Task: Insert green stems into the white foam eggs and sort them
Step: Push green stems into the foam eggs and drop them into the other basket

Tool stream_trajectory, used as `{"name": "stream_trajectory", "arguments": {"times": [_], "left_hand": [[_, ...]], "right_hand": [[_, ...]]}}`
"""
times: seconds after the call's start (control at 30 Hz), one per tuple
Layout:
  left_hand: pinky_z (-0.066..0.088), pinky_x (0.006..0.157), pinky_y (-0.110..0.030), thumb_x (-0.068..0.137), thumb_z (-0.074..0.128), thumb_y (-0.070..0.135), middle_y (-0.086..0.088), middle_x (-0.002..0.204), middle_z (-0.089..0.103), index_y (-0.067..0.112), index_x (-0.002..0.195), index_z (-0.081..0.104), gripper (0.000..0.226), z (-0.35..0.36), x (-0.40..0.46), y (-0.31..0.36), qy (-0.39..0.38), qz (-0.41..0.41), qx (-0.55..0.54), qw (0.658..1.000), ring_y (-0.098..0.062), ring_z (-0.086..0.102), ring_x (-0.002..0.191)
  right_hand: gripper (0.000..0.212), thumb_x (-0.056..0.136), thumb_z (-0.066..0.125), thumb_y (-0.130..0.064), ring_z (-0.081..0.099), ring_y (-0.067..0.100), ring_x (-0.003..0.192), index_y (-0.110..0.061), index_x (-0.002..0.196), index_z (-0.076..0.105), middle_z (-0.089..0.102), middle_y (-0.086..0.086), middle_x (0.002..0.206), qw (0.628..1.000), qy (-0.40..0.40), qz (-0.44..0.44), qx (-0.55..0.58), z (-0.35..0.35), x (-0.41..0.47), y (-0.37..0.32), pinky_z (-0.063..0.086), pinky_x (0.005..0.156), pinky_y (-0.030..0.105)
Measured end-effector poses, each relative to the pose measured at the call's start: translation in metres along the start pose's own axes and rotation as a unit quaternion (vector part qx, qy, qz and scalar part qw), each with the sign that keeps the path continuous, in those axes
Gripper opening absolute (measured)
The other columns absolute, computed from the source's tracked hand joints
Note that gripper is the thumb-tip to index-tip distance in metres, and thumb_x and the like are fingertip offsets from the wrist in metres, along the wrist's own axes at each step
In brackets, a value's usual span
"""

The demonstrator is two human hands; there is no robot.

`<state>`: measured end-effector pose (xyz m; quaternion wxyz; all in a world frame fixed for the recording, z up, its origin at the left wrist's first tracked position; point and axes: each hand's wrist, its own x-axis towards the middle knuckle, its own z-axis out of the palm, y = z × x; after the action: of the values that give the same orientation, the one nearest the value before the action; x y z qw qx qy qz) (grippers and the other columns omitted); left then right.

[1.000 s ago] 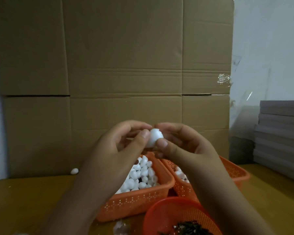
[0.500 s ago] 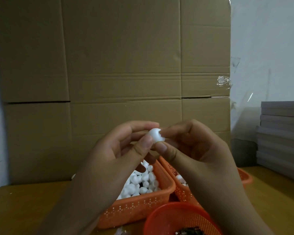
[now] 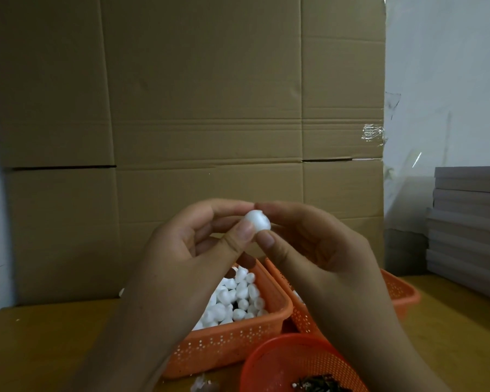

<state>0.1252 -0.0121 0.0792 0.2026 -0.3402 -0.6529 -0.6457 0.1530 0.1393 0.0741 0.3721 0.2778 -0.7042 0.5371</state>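
Now, egg (image 3: 257, 224): held up above the baskets, pinched between both thumbs and forefingers.
Left hand (image 3: 181, 250): fingers grip the egg's left side.
Right hand (image 3: 317, 250): fingers pinch its right side; stem not visible.
Handling: likely featherlight, soft, dents easily; hold it round the middle, lightly.
Count: one egg in hand; heap uncounted in left basket (image 3: 232, 342); three orange baskets; dark stems (image 3: 320, 385) uncounted.

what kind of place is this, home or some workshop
Probably a small craft or packing workshop. A large flattened cardboard box stands behind the wooden table, an orange basket holds bulk white foam eggs, and grey boards are stacked at the right.
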Motion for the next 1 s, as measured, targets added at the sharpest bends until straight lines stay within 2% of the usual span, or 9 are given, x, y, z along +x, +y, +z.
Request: {"name": "stream_trajectory", "arguments": {"times": [0.13, 0.3, 0.47, 0.57, 0.63, 0.7, 0.77, 0.9, 1.0], "left_hand": [[0.053, 0.060, -0.018, 0.076, 0.074, 0.050, 0.010, 0.093, 0.076, 0.046, 0.101, 0.067, 0.026, -0.002, -0.001, 0.001, -0.039, -0.019, 0.018, 0.999, -0.006, 0.072, 0.079], [0.050, 0.070, -0.012, 0.086, 0.066, 0.047, 0.009, 0.096, 0.076, 0.048, 0.119, 0.056, 0.035, 0.001, -0.003, 0.000, -0.097, -0.025, 0.033, 0.994, -0.007, 0.071, 0.080], [0.053, 0.061, -0.021, 0.080, 0.068, 0.042, 0.002, 0.095, 0.076, 0.038, 0.100, 0.068, 0.020, 0.004, -0.002, 0.001, -0.050, -0.026, -0.010, 0.998, -0.014, 0.072, 0.075], [0.053, 0.056, -0.019, 0.076, 0.067, 0.048, -0.002, 0.092, 0.077, 0.035, 0.094, 0.070, 0.022, 0.004, -0.002, 0.001, -0.005, -0.049, -0.059, 0.997, -0.017, 0.074, 0.077], [0.053, 0.057, -0.017, 0.072, 0.063, 0.050, -0.003, 0.090, 0.077, 0.032, 0.092, 0.072, 0.028, 0.005, -0.002, 0.001, 0.000, -0.067, -0.074, 0.995, -0.017, 0.074, 0.077], [0.052, 0.059, -0.016, 0.076, 0.070, 0.051, 0.000, 0.090, 0.077, 0.030, 0.090, 0.072, 0.025, 0.006, -0.002, 0.002, -0.025, -0.077, -0.058, 0.995, -0.015, 0.074, 0.077], [0.053, 0.062, -0.016, 0.079, 0.067, 0.057, 0.005, 0.089, 0.076, 0.033, 0.090, 0.072, 0.027, 0.007, -0.002, 0.000, -0.055, -0.076, -0.012, 0.996, -0.012, 0.073, 0.078], [0.054, 0.066, -0.020, 0.075, 0.059, 0.060, 0.013, 0.087, 0.075, 0.042, 0.091, 0.071, 0.026, 0.009, -0.003, -0.004, -0.060, -0.062, 0.033, 0.996, -0.004, 0.071, 0.084], [0.050, 0.065, -0.014, 0.074, 0.069, 0.060, 0.019, 0.083, 0.074, 0.043, 0.089, 0.072, 0.022, 0.009, -0.002, -0.004, -0.033, -0.044, 0.023, 0.998, 0.007, 0.067, 0.079]], "right_hand": [[0.025, 0.077, 0.059, -0.042, 0.066, 0.002, 0.087, -0.037, 0.099, 0.069, 0.069, -0.013, 0.090, 0.999, 0.018, -0.012, -0.029, 0.000, 0.001, 0.001, 0.052, 0.073, 0.015], [0.020, 0.079, 0.061, -0.033, 0.069, 0.002, 0.081, -0.033, 0.098, 0.068, 0.071, -0.012, 0.086, 0.999, 0.025, 0.002, 0.025, 0.000, 0.001, 0.002, 0.056, 0.073, 0.024], [0.007, 0.089, 0.065, -0.027, 0.068, 0.004, 0.088, -0.026, 0.095, 0.067, 0.072, -0.011, 0.091, 0.997, 0.046, 0.010, 0.066, -0.003, 0.001, 0.007, 0.053, 0.078, 0.017], [0.018, 0.084, 0.066, -0.014, 0.067, 0.007, 0.095, -0.029, 0.094, 0.067, 0.071, -0.013, 0.095, 0.999, 0.020, 0.004, 0.031, -0.003, 0.001, 0.007, 0.054, 0.082, 0.024], [0.018, 0.083, 0.069, -0.014, 0.066, 0.007, 0.094, -0.029, 0.092, 0.067, 0.071, -0.014, 0.093, 1.000, 0.012, -0.001, -0.001, -0.002, 0.001, 0.006, 0.054, 0.082, 0.030], [0.013, 0.078, 0.071, -0.021, 0.067, 0.009, 0.091, -0.026, 0.089, 0.069, 0.072, -0.012, 0.090, 1.000, 0.030, -0.001, -0.001, -0.002, 0.001, 0.006, 0.055, 0.083, 0.035], [0.010, 0.078, 0.068, -0.027, 0.068, 0.011, 0.089, -0.026, 0.088, 0.071, 0.073, -0.010, 0.087, 0.999, 0.044, -0.004, 0.007, -0.003, 0.001, 0.006, 0.055, 0.082, 0.036], [0.016, 0.087, 0.065, -0.012, 0.068, 0.009, 0.088, -0.025, 0.090, 0.073, 0.072, -0.009, 0.087, 0.999, 0.027, -0.015, -0.005, -0.006, 0.001, 0.006, 0.054, 0.078, 0.030], [0.021, 0.090, 0.064, -0.014, 0.064, 0.008, 0.098, -0.033, 0.095, 0.072, 0.068, -0.012, 0.095, 1.000, -0.001, -0.007, -0.025, -0.004, 0.001, 0.007, 0.052, 0.079, 0.031]]}}
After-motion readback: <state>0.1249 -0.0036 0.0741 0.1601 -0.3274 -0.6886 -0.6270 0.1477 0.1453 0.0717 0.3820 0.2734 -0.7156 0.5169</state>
